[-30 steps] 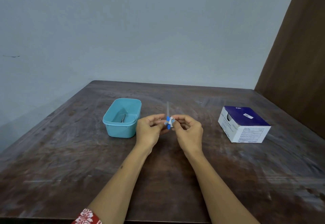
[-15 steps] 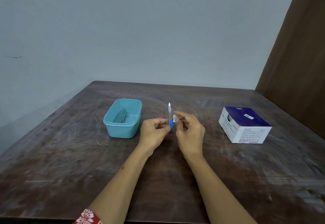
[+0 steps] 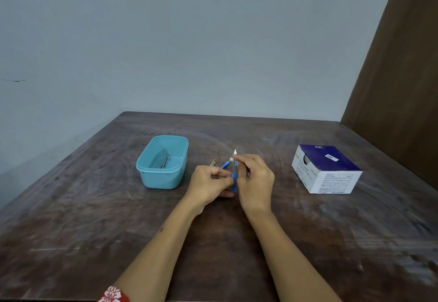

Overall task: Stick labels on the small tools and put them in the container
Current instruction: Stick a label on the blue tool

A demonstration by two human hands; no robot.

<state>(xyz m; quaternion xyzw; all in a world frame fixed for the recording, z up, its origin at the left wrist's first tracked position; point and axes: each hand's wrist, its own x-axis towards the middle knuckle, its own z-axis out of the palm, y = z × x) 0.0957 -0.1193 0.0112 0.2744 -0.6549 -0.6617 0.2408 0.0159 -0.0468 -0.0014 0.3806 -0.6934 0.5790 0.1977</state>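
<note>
My left hand (image 3: 210, 183) pinches the lower part of a small blue-handled tool (image 3: 234, 178) that stands upright, its pale tip pointing up. My right hand (image 3: 254, 178) holds the same tool higher on its shaft, with a small white label (image 3: 231, 159) at the fingertips. A second blue tool (image 3: 224, 165) and a small metal piece (image 3: 212, 162) lie on the table just behind my left hand. The teal plastic container (image 3: 163, 178) stands to the left with one metal tool (image 3: 164, 162) inside.
A white and dark blue cardboard box (image 3: 329, 171) sits on the right of the dark wooden table (image 3: 94, 218). A grey wall rises behind the table and a brown panel stands at the right.
The blue tool has turned upright and been lifted a little between both hands. My right hand has moved up its shaft with the label.
</note>
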